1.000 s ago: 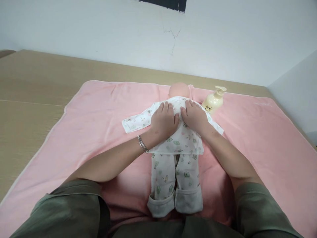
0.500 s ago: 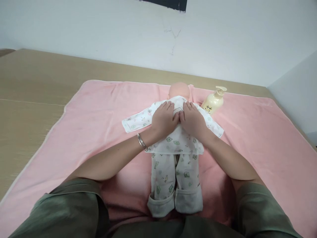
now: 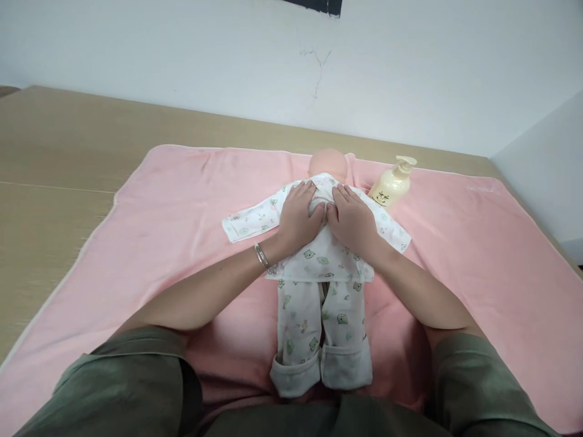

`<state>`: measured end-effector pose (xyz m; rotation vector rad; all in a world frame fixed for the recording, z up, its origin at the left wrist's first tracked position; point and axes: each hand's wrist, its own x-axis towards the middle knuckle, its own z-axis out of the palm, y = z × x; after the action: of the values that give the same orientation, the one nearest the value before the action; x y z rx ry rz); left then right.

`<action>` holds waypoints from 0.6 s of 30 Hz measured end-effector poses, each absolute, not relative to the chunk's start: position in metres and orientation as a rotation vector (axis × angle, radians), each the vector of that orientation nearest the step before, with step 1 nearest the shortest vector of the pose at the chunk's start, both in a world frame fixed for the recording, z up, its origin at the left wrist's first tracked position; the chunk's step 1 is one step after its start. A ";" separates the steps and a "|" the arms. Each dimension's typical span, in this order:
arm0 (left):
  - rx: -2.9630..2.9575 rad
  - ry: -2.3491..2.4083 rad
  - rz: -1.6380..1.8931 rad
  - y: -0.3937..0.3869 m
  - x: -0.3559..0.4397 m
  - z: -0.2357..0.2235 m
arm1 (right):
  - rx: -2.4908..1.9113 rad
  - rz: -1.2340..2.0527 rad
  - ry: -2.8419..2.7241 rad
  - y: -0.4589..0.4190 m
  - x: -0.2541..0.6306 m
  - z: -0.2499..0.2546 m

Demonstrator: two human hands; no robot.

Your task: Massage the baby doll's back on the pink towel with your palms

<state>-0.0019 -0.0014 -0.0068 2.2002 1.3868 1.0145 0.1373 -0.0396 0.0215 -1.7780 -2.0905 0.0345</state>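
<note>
A baby doll (image 3: 328, 162) lies on a pink blanket, its bald head pointing away from me. It wears a white printed top (image 3: 319, 258) with the sleeves spread out to both sides, and matching trousers (image 3: 298, 321) with folded cuffs near my body. My left hand (image 3: 299, 212) rests on the upper left of the top, fingers stretched out. On the upper right of the top my right hand (image 3: 353, 217) lies the same way, its thumb close to the left one. Both hands press flat on the cloth, which wrinkles between them.
Right of the doll's head, a cream pump bottle (image 3: 389, 185) leans at a tilt on the pink blanket (image 3: 182, 200). The blanket covers much of a wooden surface (image 3: 59, 145). Behind it rises a white wall (image 3: 182, 67) with a crack and a dark patch at the top.
My left thumb has lifted and shifted slightly apart from the right one. Both hands stay on the doll's upper body. The view has moved very slightly.
</note>
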 end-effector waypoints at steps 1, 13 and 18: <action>2.176 1.388 1.029 -0.002 -0.003 -0.009 | -1.784 0.056 -2.070 -0.036 0.139 0.020; 2.111 1.419 1.059 -0.003 -0.006 -0.016 | -1.474 -0.010 -1.952 -0.036 0.142 0.011; 2.100 1.408 1.072 -0.004 -0.005 -0.015 | -1.518 0.126 -2.047 -0.035 0.142 0.013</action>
<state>-0.0054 -0.0041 -0.0155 2.0997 1.4081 1.0719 0.1416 -0.0354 0.0130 -1.5183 -2.0468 0.1263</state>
